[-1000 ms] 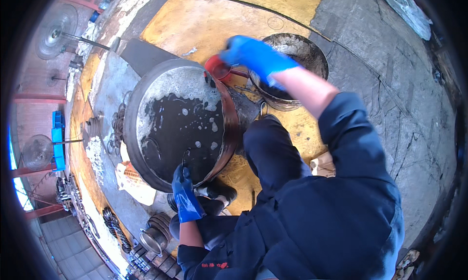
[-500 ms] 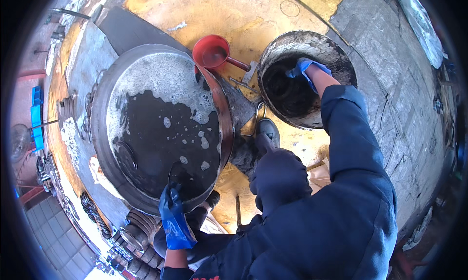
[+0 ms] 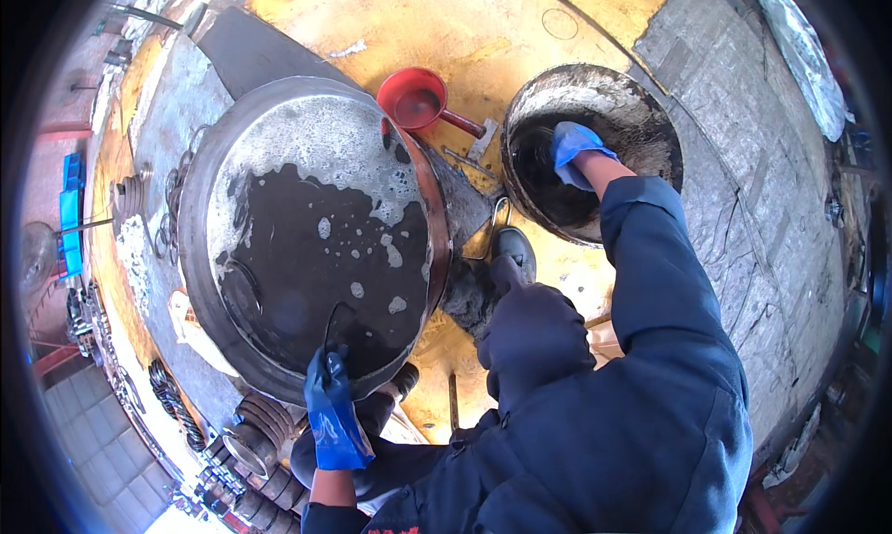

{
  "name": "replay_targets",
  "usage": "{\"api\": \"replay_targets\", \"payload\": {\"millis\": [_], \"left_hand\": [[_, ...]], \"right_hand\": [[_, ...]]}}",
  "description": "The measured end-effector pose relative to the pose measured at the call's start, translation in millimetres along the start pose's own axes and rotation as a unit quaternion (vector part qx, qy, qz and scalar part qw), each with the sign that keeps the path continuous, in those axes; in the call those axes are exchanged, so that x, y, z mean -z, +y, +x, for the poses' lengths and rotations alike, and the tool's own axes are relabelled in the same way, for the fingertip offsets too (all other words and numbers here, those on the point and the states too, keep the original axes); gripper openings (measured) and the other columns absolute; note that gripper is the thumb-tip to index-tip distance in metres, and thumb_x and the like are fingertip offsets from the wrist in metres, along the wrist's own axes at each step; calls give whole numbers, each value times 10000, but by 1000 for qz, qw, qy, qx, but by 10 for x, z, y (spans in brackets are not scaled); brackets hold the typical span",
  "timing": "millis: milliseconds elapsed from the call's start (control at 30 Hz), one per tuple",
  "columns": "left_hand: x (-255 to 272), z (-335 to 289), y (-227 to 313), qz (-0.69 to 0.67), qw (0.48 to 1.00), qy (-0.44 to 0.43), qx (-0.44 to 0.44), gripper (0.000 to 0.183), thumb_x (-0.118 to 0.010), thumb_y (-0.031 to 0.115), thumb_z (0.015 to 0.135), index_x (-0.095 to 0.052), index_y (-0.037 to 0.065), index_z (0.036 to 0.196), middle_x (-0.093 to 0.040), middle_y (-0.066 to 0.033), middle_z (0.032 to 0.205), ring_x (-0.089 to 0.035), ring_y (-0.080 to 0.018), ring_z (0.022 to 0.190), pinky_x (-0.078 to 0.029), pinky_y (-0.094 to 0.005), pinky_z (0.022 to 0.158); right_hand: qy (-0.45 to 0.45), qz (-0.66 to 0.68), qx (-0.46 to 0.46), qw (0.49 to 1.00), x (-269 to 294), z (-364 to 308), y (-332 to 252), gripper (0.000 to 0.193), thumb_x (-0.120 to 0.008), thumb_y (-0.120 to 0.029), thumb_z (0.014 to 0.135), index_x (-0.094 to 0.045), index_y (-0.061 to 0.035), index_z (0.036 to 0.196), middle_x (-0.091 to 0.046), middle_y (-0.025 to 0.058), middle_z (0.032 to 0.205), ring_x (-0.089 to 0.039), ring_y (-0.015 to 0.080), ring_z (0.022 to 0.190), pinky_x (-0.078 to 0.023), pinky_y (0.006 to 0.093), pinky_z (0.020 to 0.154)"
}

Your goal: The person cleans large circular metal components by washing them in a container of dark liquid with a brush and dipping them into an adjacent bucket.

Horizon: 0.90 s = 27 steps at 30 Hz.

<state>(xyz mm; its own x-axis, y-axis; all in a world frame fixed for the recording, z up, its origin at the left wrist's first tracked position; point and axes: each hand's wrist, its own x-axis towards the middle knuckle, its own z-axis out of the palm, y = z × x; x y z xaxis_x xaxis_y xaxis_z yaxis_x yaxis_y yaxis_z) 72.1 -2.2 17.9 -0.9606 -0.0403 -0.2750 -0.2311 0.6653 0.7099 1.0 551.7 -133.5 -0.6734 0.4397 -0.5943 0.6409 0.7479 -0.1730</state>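
Note:
My left hand (image 3: 333, 406), in a blue glove, is closed at the near rim of a wide round metal tub (image 3: 193, 246). A thin dark curved strip (image 3: 329, 328) rises from its fingers over the dark liquid (image 3: 307, 255), which has whitish foam at its far side. To the right stands a smaller round drum (image 3: 655, 130) with a stained pale inner wall and a dark, wet-looking inside. My right hand (image 3: 578, 151), also blue-gloved, reaches into this drum. Its fingers point down and are hidden, so any grip there does not show.
A red dipper (image 3: 409, 97) with a long handle lies between tub and drum, beside a metal tool (image 3: 482, 139). My shoe (image 3: 513, 248) is below the drum. Stacked ring-shaped metal parts (image 3: 255, 436) stand at the lower left. Grey sheeting (image 3: 771, 199) covers the right floor.
My right hand has lifted a little inside the drum, and more of the glove's back shows. The left hand stays at the tub's near rim with the curved strip, now slightly higher.

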Motion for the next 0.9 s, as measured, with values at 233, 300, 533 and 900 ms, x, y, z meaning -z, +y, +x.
{"api": "replay_targets", "payload": {"millis": [233,300,533,900], "left_hand": [[16,61,-180,26,998,-13,-57,307,-516,227,986,-610,5,1177,-711,-152,1015,-671,-248,953,-497,-352,853],[18,68,-135,29,998,-14,-61,311,-521,231,983,-609,7,1180,-711,-152,1014,-670,-248,954,-496,-348,854],[311,12,205,-161,981,-102,-41,316,-555,261,973,-613,18,1167,-683,-99,1009,-642,-185,965,-482,-315,867],[711,750,-183,-610,775,-165,-21,277,-545,206,972,-616,22,1167,-708,-84,1019,-652,-142,809,-490,-232,654]], "right_hand": [[180,316,100,926,30,-98,893,136,-662,-176,807,-662,-67,724,-644,141,747,-593,257,649,-446,342,595],[202,393,148,885,221,-358,1081,117,-663,-172,810,-667,-69,756,-650,139,756,-596,243,652,-444,337,591],[320,-123,79,936,901,-1527,725,212,-689,-170,741,-717,-6,871,-688,216,826,-690,372,792,-551,426,712],[93,603,178,772,1437,-1973,-1101,220,-613,-160,896,-638,21,1019,-648,79,807,-602,187,708,-493,299,673]]}}
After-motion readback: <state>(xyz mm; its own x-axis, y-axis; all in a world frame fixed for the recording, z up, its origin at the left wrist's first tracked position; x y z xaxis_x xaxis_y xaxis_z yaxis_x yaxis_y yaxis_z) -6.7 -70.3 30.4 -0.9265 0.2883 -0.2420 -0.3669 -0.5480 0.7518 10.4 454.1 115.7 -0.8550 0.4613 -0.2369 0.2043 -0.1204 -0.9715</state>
